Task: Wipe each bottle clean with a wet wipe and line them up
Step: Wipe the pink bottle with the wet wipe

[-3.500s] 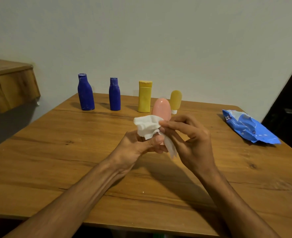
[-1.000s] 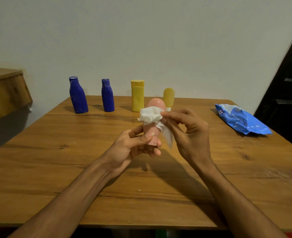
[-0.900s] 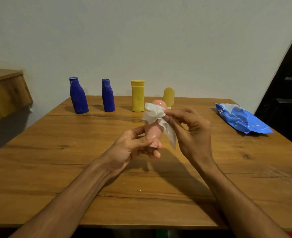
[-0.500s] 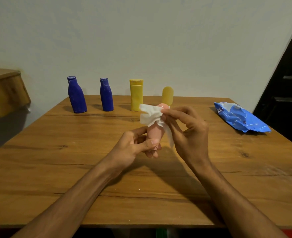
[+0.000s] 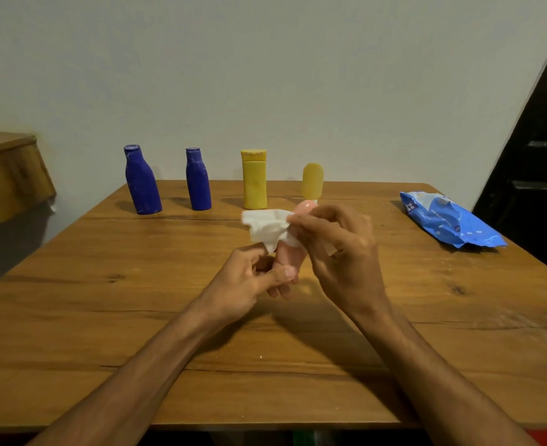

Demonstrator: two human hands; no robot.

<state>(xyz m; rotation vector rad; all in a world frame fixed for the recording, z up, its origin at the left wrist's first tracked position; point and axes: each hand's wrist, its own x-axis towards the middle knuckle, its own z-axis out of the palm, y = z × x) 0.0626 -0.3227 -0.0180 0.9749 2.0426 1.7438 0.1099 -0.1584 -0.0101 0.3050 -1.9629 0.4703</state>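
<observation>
Above the middle of the wooden table (image 5: 111,317), my left hand (image 5: 249,281) grips the lower end of a pink bottle (image 5: 289,255), held nearly upright. My right hand (image 5: 339,255) pinches a white wet wipe (image 5: 265,225) against the bottle's upper part. The wipe covers most of the top, and only the pink tip shows above it. Along the far edge stand a row: two dark blue bottles (image 5: 141,181) (image 5: 198,180), a yellow square-capped bottle (image 5: 254,180) and a small yellow tube (image 5: 313,183) standing on its white cap.
A blue pack of wet wipes (image 5: 449,220) lies at the far right of the table. A wooden ledge (image 5: 5,175) juts out on the left, beyond the table. A dark door frame (image 5: 542,123) stands at the right.
The pink bottle has sunk a little in my hands. The wipe has shifted across its top and now bunches out to the left. My right hand has kept its pinch on it.
</observation>
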